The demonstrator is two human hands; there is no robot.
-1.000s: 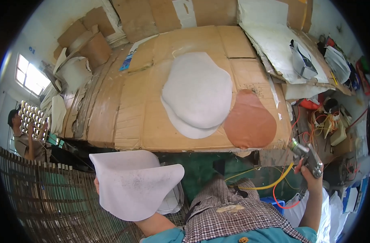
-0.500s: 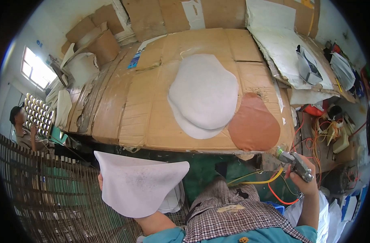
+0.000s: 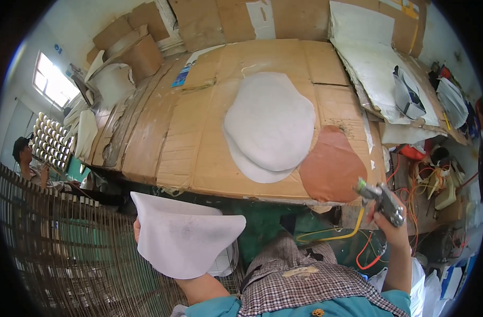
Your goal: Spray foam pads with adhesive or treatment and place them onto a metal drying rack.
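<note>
Left hand gripping a white felt-like sheet from behind, grip clenched on its left edge, fingers mostly hidden by the sheet itself. Sheet hanging off the tabletop, below its near edge, in front of a wire rack.

Right hand grasping a metal spray gun, grip closed round the handle, nozzle pointing up and left toward the tabletop's near right corner. Yellow hose and orange hose trailing below the gun.

Lying on the cardboard-covered tabletop: two more white sheets stacked and overlapping near the middle, and a reddish-brown sheet just beside them at the near right edge, touching the stack.

Standing at far left beyond the rack, another person.
</note>
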